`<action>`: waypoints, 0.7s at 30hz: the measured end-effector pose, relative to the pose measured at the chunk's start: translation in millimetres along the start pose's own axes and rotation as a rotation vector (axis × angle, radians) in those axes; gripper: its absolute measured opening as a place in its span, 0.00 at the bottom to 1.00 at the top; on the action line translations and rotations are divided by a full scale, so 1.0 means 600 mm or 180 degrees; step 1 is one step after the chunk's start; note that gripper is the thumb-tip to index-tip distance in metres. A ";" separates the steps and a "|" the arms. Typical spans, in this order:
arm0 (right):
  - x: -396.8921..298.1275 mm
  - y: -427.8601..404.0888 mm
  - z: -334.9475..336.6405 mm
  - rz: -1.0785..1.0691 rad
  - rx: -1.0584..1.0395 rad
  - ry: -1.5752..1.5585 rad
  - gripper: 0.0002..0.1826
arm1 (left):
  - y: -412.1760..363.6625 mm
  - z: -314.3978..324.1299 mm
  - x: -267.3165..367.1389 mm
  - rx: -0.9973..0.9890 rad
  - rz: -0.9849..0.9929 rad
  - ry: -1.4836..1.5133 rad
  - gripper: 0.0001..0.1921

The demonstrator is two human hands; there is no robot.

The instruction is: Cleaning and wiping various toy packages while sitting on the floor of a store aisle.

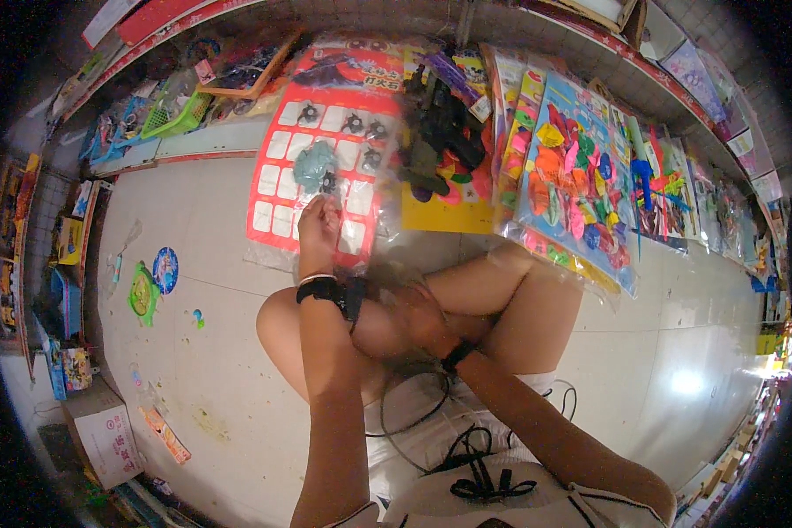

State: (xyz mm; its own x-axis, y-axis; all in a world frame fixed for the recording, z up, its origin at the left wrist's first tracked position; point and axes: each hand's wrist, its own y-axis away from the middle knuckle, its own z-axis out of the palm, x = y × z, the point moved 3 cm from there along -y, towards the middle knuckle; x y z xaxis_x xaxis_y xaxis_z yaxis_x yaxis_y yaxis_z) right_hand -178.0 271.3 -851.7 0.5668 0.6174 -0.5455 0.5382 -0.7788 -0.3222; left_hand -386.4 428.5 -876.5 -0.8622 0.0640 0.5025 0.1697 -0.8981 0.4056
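My left hand (320, 221) rests with curled fingers against the lower part of a red display card (264, 221) in a clear plastic sleeve. Rows of white rectangles cover the card, and several small dark star-shaped pieces (354, 123) sit on some of them. Just above my fingertips is a crumpled blue-green clump (313, 165), its material unclear. Whether the fingers pinch anything is hidden. Blurred by motion, my right hand (426, 320) is low over my crossed legs (488, 290); its fingers cannot be made out.
Right of the card hang a dark, blurred toy pack (445, 132) and a blue card of colourful balloons (548, 178). A green basket (178, 113) stands on the left shelf. On the tiled floor lie a green turtle-shaped toy (143, 294), a blue disc (165, 270) and a cardboard box (105, 435).
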 end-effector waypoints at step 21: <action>-0.005 -0.007 0.008 0.0440 -0.0324 0.0112 0.19 | 0.064 0.067 -0.015 -0.0095 0.1852 -0.5966 0.23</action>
State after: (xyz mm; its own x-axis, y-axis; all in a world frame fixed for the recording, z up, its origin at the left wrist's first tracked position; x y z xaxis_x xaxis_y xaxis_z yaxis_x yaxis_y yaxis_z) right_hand -185.0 272.4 -852.2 0.6602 0.5102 -0.5512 0.5131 -0.8423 -0.1650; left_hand -353.1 411.1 -834.7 0.7973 0.0928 0.5964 0.1746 -0.9813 -0.0807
